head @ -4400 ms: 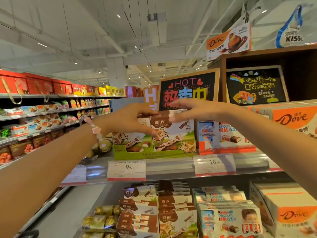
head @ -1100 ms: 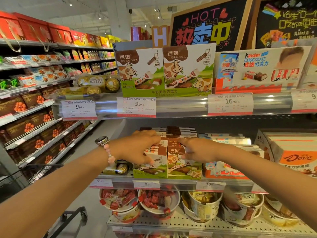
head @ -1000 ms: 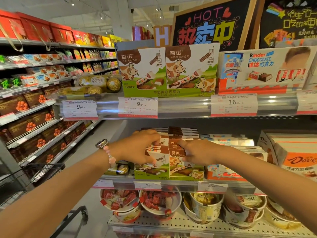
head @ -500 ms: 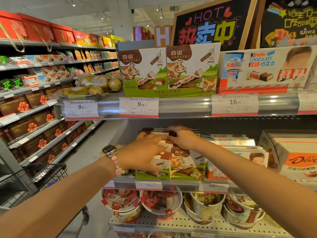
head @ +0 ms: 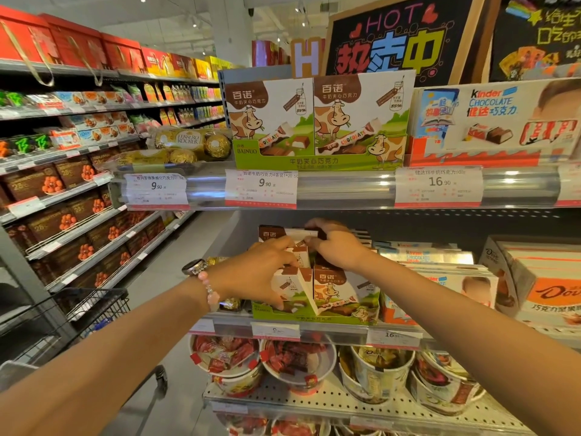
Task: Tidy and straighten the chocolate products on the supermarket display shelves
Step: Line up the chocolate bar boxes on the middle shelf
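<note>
The brown-and-white cow-printed cardboard chocolate boxes [head: 330, 289] stand in a green display tray on the middle shelf, below the silver price rail [head: 345, 188]. One front box leans askew; nudged carelessly, it could topple forward. The left hand [head: 254, 275] pinches that box; the right hand [head: 336, 247] grips a rear box's top.

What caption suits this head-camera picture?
Both hands, left hand and right hand, straighten Bainuo milk chocolate boxes on a supermarket shelf.
</note>
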Motion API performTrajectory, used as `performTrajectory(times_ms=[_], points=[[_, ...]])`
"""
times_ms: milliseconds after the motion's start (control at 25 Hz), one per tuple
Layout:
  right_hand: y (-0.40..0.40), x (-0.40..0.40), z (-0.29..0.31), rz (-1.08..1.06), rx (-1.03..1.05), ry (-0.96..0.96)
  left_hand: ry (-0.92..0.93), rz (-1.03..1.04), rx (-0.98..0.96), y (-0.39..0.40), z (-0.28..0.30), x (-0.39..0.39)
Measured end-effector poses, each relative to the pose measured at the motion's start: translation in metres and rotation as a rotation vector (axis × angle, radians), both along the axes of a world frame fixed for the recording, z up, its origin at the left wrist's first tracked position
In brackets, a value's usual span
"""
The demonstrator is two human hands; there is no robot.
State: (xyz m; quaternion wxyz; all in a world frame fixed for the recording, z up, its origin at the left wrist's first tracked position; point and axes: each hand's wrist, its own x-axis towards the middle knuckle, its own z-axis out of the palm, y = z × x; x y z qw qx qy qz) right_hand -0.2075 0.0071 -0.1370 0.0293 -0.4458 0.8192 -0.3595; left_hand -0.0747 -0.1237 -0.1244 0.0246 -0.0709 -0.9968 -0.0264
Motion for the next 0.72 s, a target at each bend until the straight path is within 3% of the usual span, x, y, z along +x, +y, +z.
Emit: performTrajectory(times_ms=[160, 240, 320, 560, 720], points=[[0.003, 0.002, -0.002, 0.119, -0.064, 0.032, -0.024, -0.039, -0.015, -0.003, -0.003, 0.002], [0.003, 0.0, -0.002, 0.118, -0.072, 0.009, 0.076, -0.01, 0.057, -0.004, -0.007, 0.008], [0.004, -0.001, -0.002, 0.126, -0.06, -0.043, 0.179, 0.061, 0.001, -0.006, -0.011, 0.009], [0.006, -0.003, -0.006, 0.111, -0.017, 0.029, 0.002, 0.195, -0.107, 0.004, -0.012, -0.008], [0.004, -0.005, -0.009, 0.074, 0.004, 0.076, 0.033, 0.197, -0.158, 0.008, -0.015, -0.01]])
